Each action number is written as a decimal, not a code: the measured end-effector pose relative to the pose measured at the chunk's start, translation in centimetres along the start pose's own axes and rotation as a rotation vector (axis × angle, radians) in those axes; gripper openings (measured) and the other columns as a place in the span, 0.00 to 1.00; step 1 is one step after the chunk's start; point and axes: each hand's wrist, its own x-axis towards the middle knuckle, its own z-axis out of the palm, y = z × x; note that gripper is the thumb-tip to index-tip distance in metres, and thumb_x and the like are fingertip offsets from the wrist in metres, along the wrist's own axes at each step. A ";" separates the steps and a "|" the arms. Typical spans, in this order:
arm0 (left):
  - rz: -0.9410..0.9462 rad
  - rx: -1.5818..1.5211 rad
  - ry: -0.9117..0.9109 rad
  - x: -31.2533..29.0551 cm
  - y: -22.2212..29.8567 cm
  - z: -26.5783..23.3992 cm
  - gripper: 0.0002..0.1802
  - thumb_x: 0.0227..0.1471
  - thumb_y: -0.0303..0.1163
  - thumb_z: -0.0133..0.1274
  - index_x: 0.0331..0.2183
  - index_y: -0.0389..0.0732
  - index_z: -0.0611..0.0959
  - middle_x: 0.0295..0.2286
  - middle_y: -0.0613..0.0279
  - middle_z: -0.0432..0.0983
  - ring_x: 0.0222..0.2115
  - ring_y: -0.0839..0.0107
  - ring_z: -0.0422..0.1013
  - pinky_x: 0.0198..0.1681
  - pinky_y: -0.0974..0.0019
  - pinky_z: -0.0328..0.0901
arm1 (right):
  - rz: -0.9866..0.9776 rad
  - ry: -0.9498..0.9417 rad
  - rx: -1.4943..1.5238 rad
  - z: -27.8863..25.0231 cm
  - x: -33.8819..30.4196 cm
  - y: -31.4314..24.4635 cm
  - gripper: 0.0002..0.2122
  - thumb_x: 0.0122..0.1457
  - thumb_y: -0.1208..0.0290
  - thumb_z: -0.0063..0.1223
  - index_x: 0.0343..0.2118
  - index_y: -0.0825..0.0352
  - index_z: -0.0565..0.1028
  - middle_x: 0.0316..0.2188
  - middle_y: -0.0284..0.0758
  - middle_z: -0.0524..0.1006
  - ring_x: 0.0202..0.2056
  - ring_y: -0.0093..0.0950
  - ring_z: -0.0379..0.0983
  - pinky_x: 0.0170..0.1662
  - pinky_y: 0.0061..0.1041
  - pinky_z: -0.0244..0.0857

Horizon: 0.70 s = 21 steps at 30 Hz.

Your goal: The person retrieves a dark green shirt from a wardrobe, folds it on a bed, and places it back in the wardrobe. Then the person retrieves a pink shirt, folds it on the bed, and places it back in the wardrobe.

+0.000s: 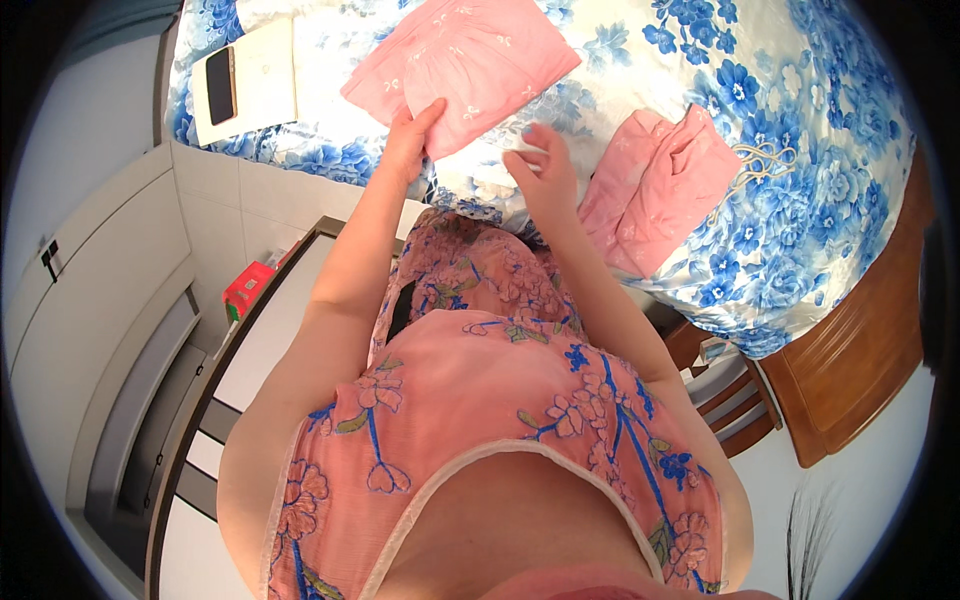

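My left hand (408,142) grips the near corner of a folded pink garment (465,70), thumb on top and fingers underneath. Small white motifs dot the pink cloth, which lies flat on a blue-and-white floral bed cover (610,95). To the right, my right hand (545,175) hovers above the cover with its fingers apart and loosely bent, holding nothing. Just beyond it on the right lies a second pink folded garment (660,190), its layers looser. Pale cords (765,165) stick out from that garment's right side.
At the far left of the bed, a dark phone (221,84) rests on a flat cream-coloured item (270,75). A red box (247,290) stands low on the left, near a white panel with a dark edge (265,350). Brown wooden furniture (850,370) borders the right side.
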 end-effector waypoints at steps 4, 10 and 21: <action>-0.019 0.192 0.163 0.3 -0.9 -2.0 0.21 0.55 0.29 0.61 0.49 0.36 0.76 0.37 0.60 0.78 0.31 0.73 0.74 0.35 0.68 0.70 | -0.112 0.131 -0.531 -6.8 -2.4 3.7 0.28 0.56 0.69 0.62 0.58 0.71 0.66 0.54 0.49 0.70 0.52 0.41 0.71 0.52 0.37 0.67; 0.359 0.434 0.387 -1.3 -2.6 -2.9 0.19 0.53 0.26 0.58 0.46 0.31 0.77 0.33 0.60 0.75 0.28 0.73 0.70 0.33 0.69 0.66 | -0.169 0.684 -1.215 -16.4 -3.4 9.2 0.28 0.55 0.62 0.60 0.57 0.71 0.69 0.53 0.53 0.71 0.56 0.46 0.67 0.57 0.42 0.62; 0.556 1.164 -0.230 -8.3 -3.7 6.3 0.20 0.54 0.31 0.58 0.49 0.37 0.79 0.40 0.54 0.75 0.34 0.63 0.71 0.41 0.61 0.68 | 0.165 0.710 0.574 -27.9 -5.5 7.4 0.08 0.56 0.74 0.53 0.37 0.71 0.77 0.37 0.40 0.81 0.35 0.38 0.78 0.40 0.34 0.72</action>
